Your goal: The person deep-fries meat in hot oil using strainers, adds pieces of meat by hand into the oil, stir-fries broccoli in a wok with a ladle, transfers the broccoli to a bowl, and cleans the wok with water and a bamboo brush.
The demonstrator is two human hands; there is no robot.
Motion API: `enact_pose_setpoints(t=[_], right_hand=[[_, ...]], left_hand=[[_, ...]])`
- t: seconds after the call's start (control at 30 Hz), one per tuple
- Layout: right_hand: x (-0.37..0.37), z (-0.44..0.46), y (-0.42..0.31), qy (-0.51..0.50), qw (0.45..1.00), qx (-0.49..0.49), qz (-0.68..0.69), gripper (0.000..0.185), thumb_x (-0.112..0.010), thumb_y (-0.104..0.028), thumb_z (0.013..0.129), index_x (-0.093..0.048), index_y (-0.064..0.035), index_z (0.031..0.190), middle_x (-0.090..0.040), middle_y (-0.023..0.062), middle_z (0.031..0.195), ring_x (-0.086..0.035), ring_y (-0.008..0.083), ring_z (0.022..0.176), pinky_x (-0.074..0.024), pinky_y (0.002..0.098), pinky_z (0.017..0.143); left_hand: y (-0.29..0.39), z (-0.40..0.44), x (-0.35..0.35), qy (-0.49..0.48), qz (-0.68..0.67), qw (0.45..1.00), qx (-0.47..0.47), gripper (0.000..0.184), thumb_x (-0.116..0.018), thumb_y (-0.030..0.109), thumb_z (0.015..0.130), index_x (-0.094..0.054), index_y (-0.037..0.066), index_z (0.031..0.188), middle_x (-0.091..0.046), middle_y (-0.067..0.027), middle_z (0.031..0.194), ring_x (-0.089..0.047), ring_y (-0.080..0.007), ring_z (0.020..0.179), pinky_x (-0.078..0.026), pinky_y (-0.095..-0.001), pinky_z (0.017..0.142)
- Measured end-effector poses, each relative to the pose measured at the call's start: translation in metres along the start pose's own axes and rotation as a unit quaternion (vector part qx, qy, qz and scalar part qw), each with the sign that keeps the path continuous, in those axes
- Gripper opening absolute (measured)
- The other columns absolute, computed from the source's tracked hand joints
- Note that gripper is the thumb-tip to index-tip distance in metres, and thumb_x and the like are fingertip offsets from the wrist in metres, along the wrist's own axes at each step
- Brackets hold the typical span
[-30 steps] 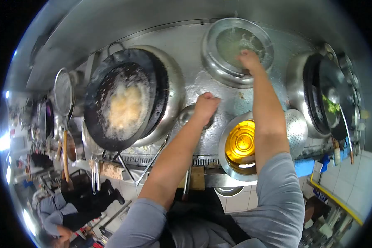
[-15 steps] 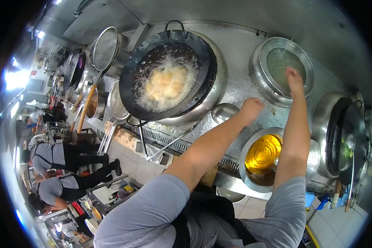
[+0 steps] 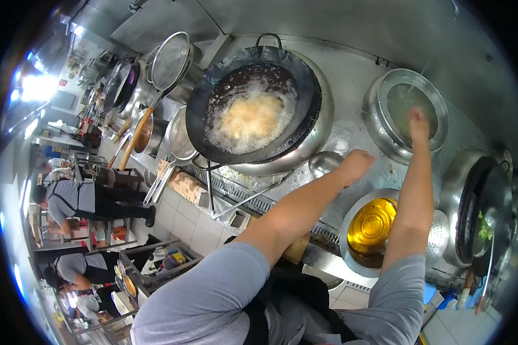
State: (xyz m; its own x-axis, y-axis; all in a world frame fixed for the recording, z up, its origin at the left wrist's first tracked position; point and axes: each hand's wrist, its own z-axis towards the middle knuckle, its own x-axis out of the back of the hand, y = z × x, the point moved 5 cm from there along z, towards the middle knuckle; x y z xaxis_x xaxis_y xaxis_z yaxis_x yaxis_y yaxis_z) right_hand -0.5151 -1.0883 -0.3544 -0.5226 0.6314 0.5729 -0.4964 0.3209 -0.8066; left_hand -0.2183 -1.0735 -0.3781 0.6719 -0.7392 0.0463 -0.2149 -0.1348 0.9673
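Observation:
My left hand [image 3: 358, 164] is curled closed above the steel counter, beside the bowl of a ladle [image 3: 324, 164]. Whatever its fingers may hold is hidden. My right hand [image 3: 418, 124] is above a steel pot with cloudy water [image 3: 402, 99], its fingers drawn together; anything in them is too small to make out. Left of my hands a big black wok [image 3: 197, 123] holds pale golden food [image 3: 252, 118] frying in bubbling oil. Below my right forearm stands a steel bowl of yellow oil [image 3: 373, 223], with a perforated skimmer [image 3: 437, 237] next to it.
A second wok [image 3: 503, 198] with a ladle and some greens is at the far right. On the left are a mesh strainer [image 3: 171, 58], another strainer [image 3: 181, 135] and several pots. Co-workers [image 3: 75, 201] stand farther off at the left.
The whole view has shifted, so the stove things appear farther right and slightly lower. My hands keep nearly the same places over the counter and the pot. The frying food still bubbles.

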Motion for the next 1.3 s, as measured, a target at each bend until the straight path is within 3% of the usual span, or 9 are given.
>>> enact_pose_setpoints(t=[0.13, 0.33, 0.5, 0.57, 0.63, 0.73, 0.93, 1.17, 1.3], right_hand=[[-0.001, -0.022, -0.021, -0.231, 0.863, -0.318, 0.318, 0.025, -0.065, -0.024, 0.095, -0.069, -0.0051, 0.111, -0.072, 0.0068, 0.095, -0.070, 0.0145, 0.082, -0.0560, 0.0273, 0.068], [-0.008, -0.122, -0.156, -0.512, 0.821, -0.165, 0.193, 0.018, -0.065, -0.017, 0.092, -0.070, -0.0039, 0.104, -0.072, 0.0087, 0.093, -0.070, 0.0160, 0.080, -0.0567, 0.0306, 0.070], [0.004, -0.011, -0.016, 0.113, 0.984, 0.097, -0.101, 0.027, -0.067, -0.015, 0.087, -0.071, -0.0049, 0.112, -0.073, 0.0081, 0.102, -0.069, 0.0177, 0.091, -0.0534, 0.0300, 0.087], [-0.012, 0.009, 0.020, 0.009, 0.952, 0.010, -0.307, 0.020, -0.066, -0.021, 0.092, -0.071, -0.0070, 0.106, -0.072, 0.0084, 0.096, -0.069, 0.0163, 0.081, -0.0548, 0.0304, 0.076], [-0.012, 0.002, 0.004, -0.191, 0.952, -0.176, 0.163, 0.017, -0.064, -0.024, 0.096, -0.070, -0.0082, 0.100, -0.071, 0.0075, 0.090, -0.068, 0.0154, 0.074, -0.0547, 0.0303, 0.069], [-0.016, -0.041, -0.052, -0.398, 0.699, -0.263, 0.532, 0.018, -0.062, -0.026, 0.100, -0.064, -0.0103, 0.093, -0.065, 0.0026, 0.078, -0.063, 0.0135, 0.063, -0.0530, 0.0287, 0.058], [-0.045, -0.279, -0.236, -0.001, 0.993, 0.116, 0.032, 0.035, -0.049, -0.013, 0.100, -0.064, 0.0031, 0.127, -0.066, 0.0168, 0.129, -0.066, 0.0294, 0.113, -0.0499, 0.0407, 0.101], [-0.064, -0.330, -0.176, -0.031, 0.996, 0.029, 0.076, 0.029, -0.051, -0.017, 0.099, -0.071, -0.0017, 0.113, -0.070, 0.0164, 0.118, -0.067, 0.0307, 0.110, -0.0496, 0.0425, 0.096], [-0.014, -0.307, -0.247, 0.037, 0.992, 0.120, 0.029, 0.015, -0.064, -0.017, 0.095, -0.066, -0.0037, 0.088, -0.063, 0.0044, 0.081, -0.057, 0.0173, 0.076, -0.0479, 0.0342, 0.075]], left_hand=[[0.034, -0.020, 0.011, 0.072, -0.044, 0.994, 0.062, 0.014, -0.069, 0.017, 0.090, -0.066, 0.004, 0.093, -0.061, -0.0043, 0.076, -0.056, -0.0139, 0.066, -0.045, -0.0308, 0.059], [0.035, 0.004, 0.010, 0.095, -0.261, 0.956, 0.097, 0.013, -0.069, 0.016, 0.091, -0.066, 0.004, 0.094, -0.061, -0.0041, 0.075, -0.058, -0.0149, 0.067, -0.046, -0.0323, 0.061], [0.032, -0.027, 0.016, 0.053, -0.079, 0.990, 0.109, 0.018, -0.068, 0.021, 0.092, -0.066, 0.003, 0.093, -0.061, -0.0038, 0.074, -0.058, -0.0161, 0.066, -0.047, -0.0341, 0.061], [0.030, -0.038, 0.021, 0.048, 0.000, 0.996, 0.078, 0.021, -0.068, 0.024, 0.093, -0.065, 0.004, 0.093, -0.063, -0.0048, 0.078, -0.058, -0.0169, 0.068, -0.047, -0.0347, 0.062], [0.031, -0.044, 0.024, 0.054, -0.008, 0.996, 0.074, 0.023, -0.068, 0.027, 0.093, -0.065, 0.004, 0.094, -0.064, -0.0064, 0.082, -0.060, -0.0177, 0.072, -0.048, -0.0349, 0.064], [0.033, -0.046, 0.020, 0.076, -0.194, 0.970, 0.123, 0.025, -0.067, 0.030, 0.094, -0.064, 0.005, 0.097, -0.066, -0.0098, 0.092, -0.062, -0.0187, 0.082, -0.051, -0.0343, 0.072], [0.012, -0.071, -0.004, -0.018, -0.513, 0.850, 0.118, 0.039, -0.060, 0.036, 0.100, -0.063, 0.001, 0.117, -0.063, -0.0121, 0.121, -0.064, -0.0208, 0.104, -0.054, -0.0360, 0.089], [0.009, -0.147, 0.027, -0.041, -0.341, 0.938, -0.038, 0.048, -0.055, 0.039, 0.103, -0.059, 0.004, 0.135, -0.065, -0.0076, 0.123, -0.064, -0.0193, 0.104, -0.054, -0.0375, 0.089], [0.089, -0.245, 0.139, 0.049, -0.109, 0.992, -0.032, 0.034, -0.059, 0.039, 0.100, -0.071, 0.007, 0.104, -0.072, -0.0121, 0.088, -0.068, -0.0253, 0.084, -0.053, -0.0411, 0.074]])
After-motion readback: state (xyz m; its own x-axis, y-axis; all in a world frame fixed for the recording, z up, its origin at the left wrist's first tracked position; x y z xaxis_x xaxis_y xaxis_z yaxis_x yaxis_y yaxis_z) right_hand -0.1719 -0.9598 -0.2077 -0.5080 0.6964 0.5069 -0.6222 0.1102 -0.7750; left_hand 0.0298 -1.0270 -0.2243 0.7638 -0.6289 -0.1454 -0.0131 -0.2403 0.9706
